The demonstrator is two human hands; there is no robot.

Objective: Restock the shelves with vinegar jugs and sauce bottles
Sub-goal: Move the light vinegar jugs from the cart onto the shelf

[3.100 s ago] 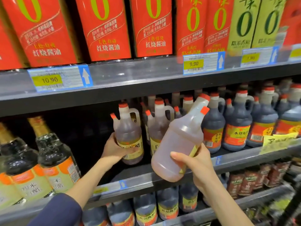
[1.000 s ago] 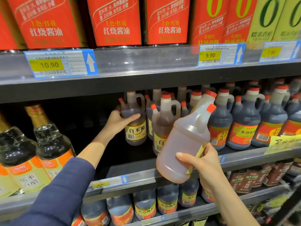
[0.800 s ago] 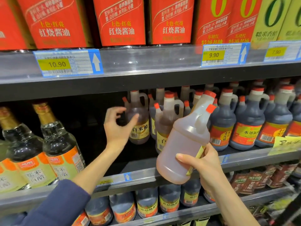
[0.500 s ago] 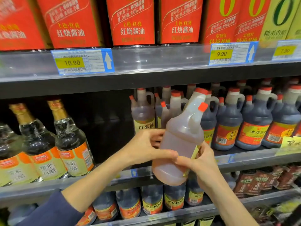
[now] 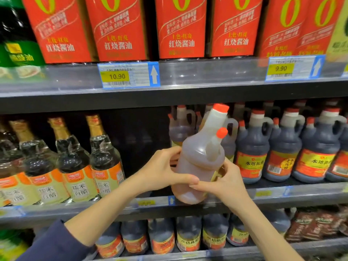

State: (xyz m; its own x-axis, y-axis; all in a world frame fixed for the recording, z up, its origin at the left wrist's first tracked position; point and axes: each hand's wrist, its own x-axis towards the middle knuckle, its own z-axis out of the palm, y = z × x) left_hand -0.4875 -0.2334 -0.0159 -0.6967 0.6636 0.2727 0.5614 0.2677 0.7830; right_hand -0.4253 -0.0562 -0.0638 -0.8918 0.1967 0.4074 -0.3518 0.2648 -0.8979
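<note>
While both the left hand (image 5: 162,172) and right hand (image 5: 224,182) grip the pale jug (image 5: 199,162) tilted before the middle shelf (image 5: 273,194), shelving seems underway, so next it needs uprighting into the gap (image 5: 146,144).

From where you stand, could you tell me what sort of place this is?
Most likely a supermarket condiment aisle: shelf-edge price tags, rows of red-labelled sauce bottles and dark vinegar jugs, a pale vinegar jug held in the left hand and right hand.
</note>
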